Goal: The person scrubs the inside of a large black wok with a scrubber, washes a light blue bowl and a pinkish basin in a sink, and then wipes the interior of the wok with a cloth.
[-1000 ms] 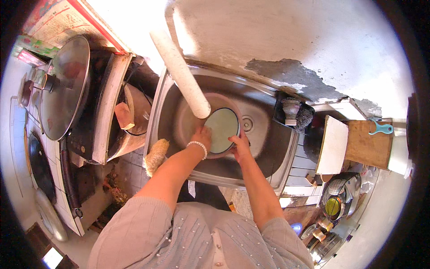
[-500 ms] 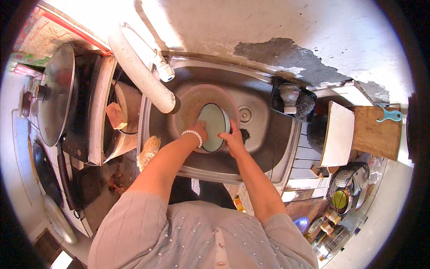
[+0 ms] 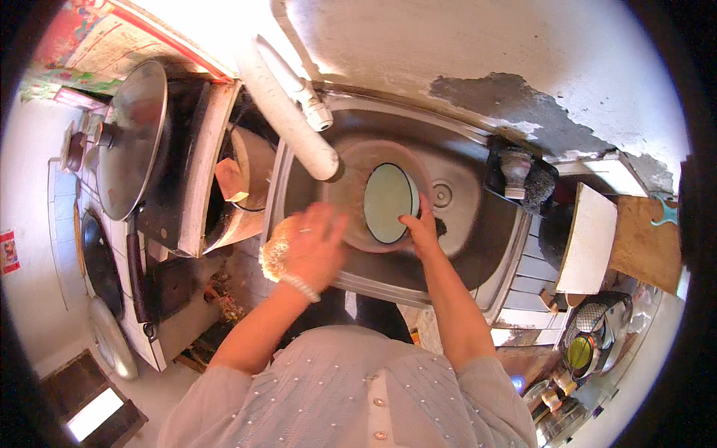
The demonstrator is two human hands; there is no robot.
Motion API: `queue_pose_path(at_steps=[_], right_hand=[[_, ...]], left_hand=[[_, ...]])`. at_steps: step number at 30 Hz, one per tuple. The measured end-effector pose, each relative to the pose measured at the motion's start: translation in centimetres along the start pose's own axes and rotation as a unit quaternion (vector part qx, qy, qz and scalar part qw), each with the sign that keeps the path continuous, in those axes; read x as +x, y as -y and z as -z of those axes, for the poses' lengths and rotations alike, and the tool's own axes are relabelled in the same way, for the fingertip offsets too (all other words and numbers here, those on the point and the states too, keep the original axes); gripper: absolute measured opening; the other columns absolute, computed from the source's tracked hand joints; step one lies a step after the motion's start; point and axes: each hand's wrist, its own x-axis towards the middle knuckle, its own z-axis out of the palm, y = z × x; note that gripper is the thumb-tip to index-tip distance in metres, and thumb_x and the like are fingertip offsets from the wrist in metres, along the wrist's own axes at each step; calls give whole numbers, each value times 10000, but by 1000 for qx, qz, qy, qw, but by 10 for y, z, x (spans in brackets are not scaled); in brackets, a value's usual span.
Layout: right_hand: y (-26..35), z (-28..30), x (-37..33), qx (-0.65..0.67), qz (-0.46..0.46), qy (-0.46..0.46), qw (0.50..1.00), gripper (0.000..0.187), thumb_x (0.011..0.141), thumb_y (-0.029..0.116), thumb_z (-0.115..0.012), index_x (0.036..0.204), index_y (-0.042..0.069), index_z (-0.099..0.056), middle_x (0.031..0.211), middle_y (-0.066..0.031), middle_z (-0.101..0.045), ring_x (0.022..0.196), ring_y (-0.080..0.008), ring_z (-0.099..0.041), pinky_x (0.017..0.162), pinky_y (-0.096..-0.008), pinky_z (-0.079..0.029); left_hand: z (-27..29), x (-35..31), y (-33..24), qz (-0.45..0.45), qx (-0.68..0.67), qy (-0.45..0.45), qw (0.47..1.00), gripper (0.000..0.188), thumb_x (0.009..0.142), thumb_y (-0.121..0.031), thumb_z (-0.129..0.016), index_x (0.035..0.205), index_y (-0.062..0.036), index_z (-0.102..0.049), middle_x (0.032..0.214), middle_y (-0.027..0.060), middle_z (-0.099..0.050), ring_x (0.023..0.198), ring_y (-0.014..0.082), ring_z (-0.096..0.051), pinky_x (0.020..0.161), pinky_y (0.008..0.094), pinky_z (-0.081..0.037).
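Observation:
My right hand [image 3: 424,231] grips a pale green bowl [image 3: 388,203] with a dark rim, its thumb over the right edge and its fingers behind the wall. The bowl is tilted inside a round reddish basin [image 3: 349,190] that stands in the metal sink. Over the sink's near left edge, my left hand [image 3: 315,246] is blurred, with its fingers stretched out and apart. Beside and partly behind that hand lies a yellowish, spongy loofah-like scrubber [image 3: 273,255]. Nothing shows held in the left hand.
A pale pipe [image 3: 291,112] and a white tap [image 3: 317,113] reach over the sink [image 3: 478,257]. At its right corner sits a black tray [image 3: 496,173] with a scouring pad [image 3: 538,188]. A lidded pan [image 3: 138,142] stands left; a cutting board [image 3: 644,235] is right.
My left hand has left the bowl and moved left and nearer, to the scrubber. My right hand still holds the bowl. The whole view has shifted and turned slightly.

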Motion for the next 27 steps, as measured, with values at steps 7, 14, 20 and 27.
queue_pose_path(at_steps=[7,14,20,27], right_hand=[[-3,-10,6,-42,13,-33,998,723,637,82,-563,1313,43,-311,1236,-102,-420,1139,-225,-403,957,-311,-323],[5,-24,3,-53,15,-29,998,661,768,247,-605,1316,16,-316,1311,-155,-352,1215,-266,-337,1004,-346,-273],[0,-24,6,-62,9,-131,989,598,808,301,-562,1294,12,-367,1331,-155,-339,1243,-267,-303,1017,-364,-247],[4,-23,14,79,-16,-142,987,519,803,258,-589,1247,34,-440,1276,-119,-391,1202,-242,-343,988,-346,-275]], left_hand=[[-15,-52,54,71,22,-41,996,579,641,-32,-648,1192,-73,-476,1213,149,-457,1031,322,-493,854,411,-418],[-49,59,3,169,-296,-1,940,480,664,-145,-713,1073,-33,-488,1159,167,-478,1039,322,-484,890,377,-407],[-156,64,-27,29,-575,251,778,478,713,-197,-653,1141,-47,-501,1200,186,-454,1092,340,-445,934,383,-373],[-185,26,-2,-224,-238,204,923,474,767,-129,-559,1230,-91,-462,1322,169,-377,1204,332,-378,997,389,-333]])
